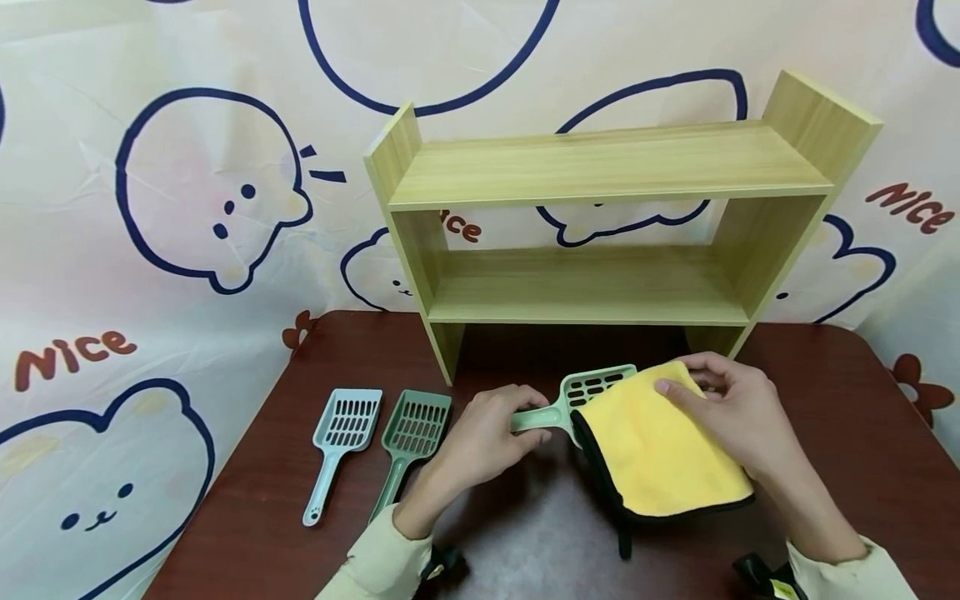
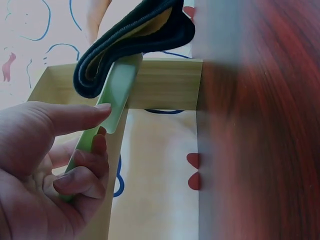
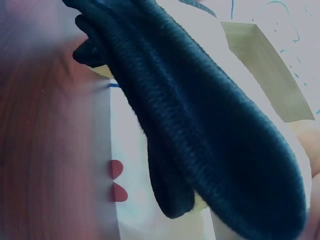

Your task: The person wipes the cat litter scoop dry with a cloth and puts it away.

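Note:
My left hand (image 1: 491,433) grips the handle of a light green slotted litter scoop (image 1: 576,398), thumb on one side and fingers curled round the other in the left wrist view. A yellow cloth (image 1: 660,450) with a dark edge drapes over part of the scoop's head. With thumb and fingers my right hand (image 1: 738,408) pinches the cloth near its upper right corner. The cloth's dark side (image 3: 200,120) fills most of the right wrist view and hides most of that hand. Left of my hands, a pale blue scoop (image 1: 348,425) and a darker green scoop (image 1: 416,425) lie on the table.
A two-tier wooden shelf (image 1: 592,287) stands at the back of the dark red-brown table (image 1: 247,508). Behind it hangs a backdrop (image 1: 75,267) printed with cartoon bears. Dark straps with small devices sit at both wrists.

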{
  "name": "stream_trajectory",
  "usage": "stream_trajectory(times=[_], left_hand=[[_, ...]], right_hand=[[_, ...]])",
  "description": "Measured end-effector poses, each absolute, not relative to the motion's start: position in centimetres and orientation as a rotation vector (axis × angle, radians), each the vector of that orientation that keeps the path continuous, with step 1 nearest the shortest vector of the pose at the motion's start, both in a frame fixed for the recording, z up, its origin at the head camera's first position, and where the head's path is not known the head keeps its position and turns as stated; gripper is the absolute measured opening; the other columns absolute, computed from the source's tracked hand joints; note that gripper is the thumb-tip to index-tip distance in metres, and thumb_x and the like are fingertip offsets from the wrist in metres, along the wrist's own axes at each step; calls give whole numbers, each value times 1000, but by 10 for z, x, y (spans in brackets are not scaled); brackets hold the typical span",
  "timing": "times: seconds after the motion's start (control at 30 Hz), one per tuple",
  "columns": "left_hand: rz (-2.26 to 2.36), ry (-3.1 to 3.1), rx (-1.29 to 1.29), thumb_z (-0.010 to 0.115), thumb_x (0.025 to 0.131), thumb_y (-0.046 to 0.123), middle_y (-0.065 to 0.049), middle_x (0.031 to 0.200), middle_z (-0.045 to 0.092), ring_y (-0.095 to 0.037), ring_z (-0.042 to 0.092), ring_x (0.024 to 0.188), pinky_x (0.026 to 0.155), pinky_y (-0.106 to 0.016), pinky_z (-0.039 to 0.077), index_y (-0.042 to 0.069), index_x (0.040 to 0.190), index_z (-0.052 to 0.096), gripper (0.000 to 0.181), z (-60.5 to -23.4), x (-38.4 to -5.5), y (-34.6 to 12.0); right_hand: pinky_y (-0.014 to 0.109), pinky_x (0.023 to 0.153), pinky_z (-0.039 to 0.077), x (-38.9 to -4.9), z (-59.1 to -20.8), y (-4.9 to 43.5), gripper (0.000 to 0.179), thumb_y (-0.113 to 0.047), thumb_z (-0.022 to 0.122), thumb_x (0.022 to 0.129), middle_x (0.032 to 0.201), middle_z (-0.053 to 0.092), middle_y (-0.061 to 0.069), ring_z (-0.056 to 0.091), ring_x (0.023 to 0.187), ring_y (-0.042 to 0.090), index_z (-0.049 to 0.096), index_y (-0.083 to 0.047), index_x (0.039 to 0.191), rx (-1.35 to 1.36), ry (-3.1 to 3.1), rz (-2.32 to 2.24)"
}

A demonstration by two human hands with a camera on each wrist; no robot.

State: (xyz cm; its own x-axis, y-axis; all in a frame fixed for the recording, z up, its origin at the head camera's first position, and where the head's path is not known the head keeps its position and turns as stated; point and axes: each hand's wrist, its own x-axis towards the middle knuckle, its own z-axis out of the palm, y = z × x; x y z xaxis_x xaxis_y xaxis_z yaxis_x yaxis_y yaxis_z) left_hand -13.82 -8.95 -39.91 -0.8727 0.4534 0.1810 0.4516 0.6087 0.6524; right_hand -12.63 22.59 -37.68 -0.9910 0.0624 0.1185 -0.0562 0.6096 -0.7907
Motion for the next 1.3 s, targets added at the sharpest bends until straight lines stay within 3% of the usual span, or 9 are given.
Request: stream_trajectory(times=[0.27,0.5,0.67,0.97,1.3], left_hand=[[1186,2825,830,85,93,16,8,93,71,-6,56,74,69,-24,48,18,109,78,17,-400,-140,-92],[1177,2834,843,85,93,14,7,95,71,-7,55,75,70,-24,47,17,109,78,17,-399,-140,-91],[1177,2819,842,84,93,13,6,96,72,-8,55,75,70,-24,47,17,109,78,17,-400,-138,-87],[1203,2784,847,82,94,8,2,101,74,-7,57,78,72,-22,49,15,109,77,18,-408,-133,-78],[1165,2786,858,80,93,5,-1,105,75,-6,55,80,73,-21,48,14,114,78,22,-408,-132,-77]], right_hand=[[26,58,54,-127,-375,230,42,-41,82,97,93,79,-13,68,66,5,75,-8,122,-1,-2678,1348],[27,58,52,-128,-376,228,43,-43,80,97,104,81,6,65,63,6,75,-9,124,2,-2691,1340],[27,61,56,-127,-379,222,46,-43,79,99,113,81,15,72,71,4,73,-8,127,24,-2703,1388],[25,66,58,-121,-385,206,41,-39,82,97,111,82,15,75,81,0,76,-8,122,75,-2692,1385],[23,62,55,-120,-387,202,32,-32,86,93,105,83,9,74,78,3,79,-12,117,138,-2671,1255]])
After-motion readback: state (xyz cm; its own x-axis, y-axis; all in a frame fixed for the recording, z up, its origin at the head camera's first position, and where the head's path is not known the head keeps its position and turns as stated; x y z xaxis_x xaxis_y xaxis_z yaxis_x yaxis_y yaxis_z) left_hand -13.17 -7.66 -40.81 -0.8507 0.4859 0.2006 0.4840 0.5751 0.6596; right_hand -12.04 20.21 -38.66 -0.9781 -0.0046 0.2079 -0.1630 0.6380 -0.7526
